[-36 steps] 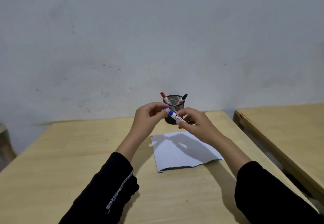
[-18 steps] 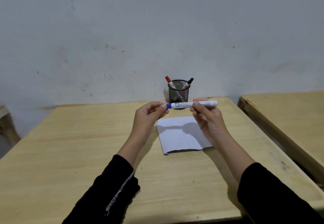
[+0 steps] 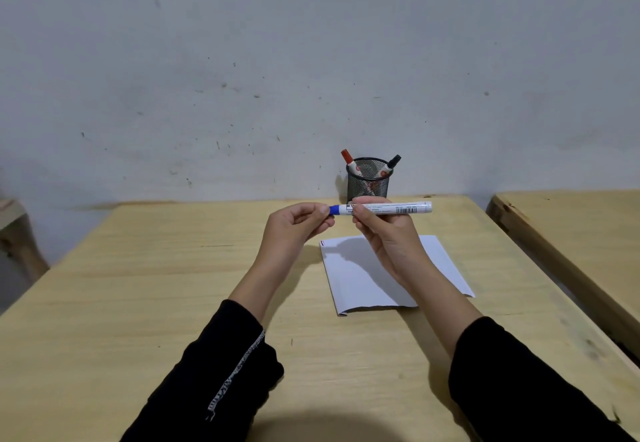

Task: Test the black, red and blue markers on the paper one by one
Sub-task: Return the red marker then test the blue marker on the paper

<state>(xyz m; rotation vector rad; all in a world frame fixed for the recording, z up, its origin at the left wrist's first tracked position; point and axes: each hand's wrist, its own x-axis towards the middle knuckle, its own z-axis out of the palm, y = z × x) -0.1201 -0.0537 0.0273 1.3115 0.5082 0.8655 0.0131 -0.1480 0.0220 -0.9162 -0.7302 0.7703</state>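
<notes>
I hold the blue marker [image 3: 391, 208] level above the table, its white barrel pointing right. My right hand [image 3: 388, 234] grips the barrel near its left end. My left hand [image 3: 298, 225] pinches the blue cap at the marker's left tip. Below my right hand lies the white paper [image 3: 360, 279], with a small red mark at its top left corner. At the back, a black mesh cup [image 3: 368, 182] holds the red marker [image 3: 350, 162] leaning left and the black marker [image 3: 390, 164] leaning right.
The wooden table [image 3: 156, 286] runs up to a grey wall. A second wooden table [image 3: 571, 223] stands to the right across a narrow gap. Part of a wooden piece of furniture [image 3: 14, 230] shows at the far left edge.
The marker has turned from tilted to level and come toward me, away from the cup. Both hands moved a little apart along it; the view tilted down.
</notes>
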